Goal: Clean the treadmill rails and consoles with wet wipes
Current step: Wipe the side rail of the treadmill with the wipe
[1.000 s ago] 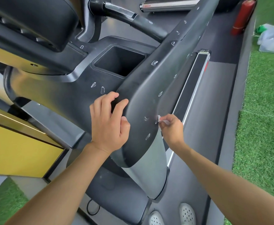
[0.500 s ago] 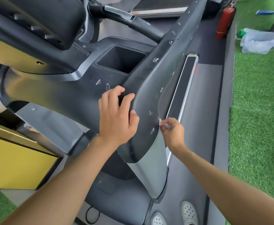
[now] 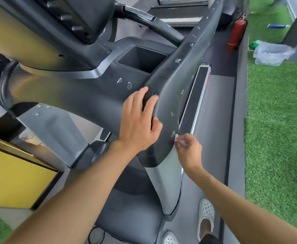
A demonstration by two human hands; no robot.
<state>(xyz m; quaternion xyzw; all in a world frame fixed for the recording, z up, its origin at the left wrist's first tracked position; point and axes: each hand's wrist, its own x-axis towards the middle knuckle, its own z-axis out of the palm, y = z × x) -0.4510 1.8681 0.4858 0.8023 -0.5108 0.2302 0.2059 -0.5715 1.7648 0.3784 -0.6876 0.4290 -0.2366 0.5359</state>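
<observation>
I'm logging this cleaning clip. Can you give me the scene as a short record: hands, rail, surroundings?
Left hand: rests on the treadmill rail, near its lower end
Right hand: pinches a white scrap against the rail's outer side
Rail surface: dark, dotted with small whitish marks
Console: square pocket beside the rail
Floor: fire extinguisher and green turf to the right

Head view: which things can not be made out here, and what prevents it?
Head view only:
1. Small white scrap pinched by the right hand: too small, mostly covered by that hand; wipe or not, unclear.
2. Black treadmill console: cut off by the top edge.
3. Clear plastic bag on green turf: contents blurred, too far.
</observation>
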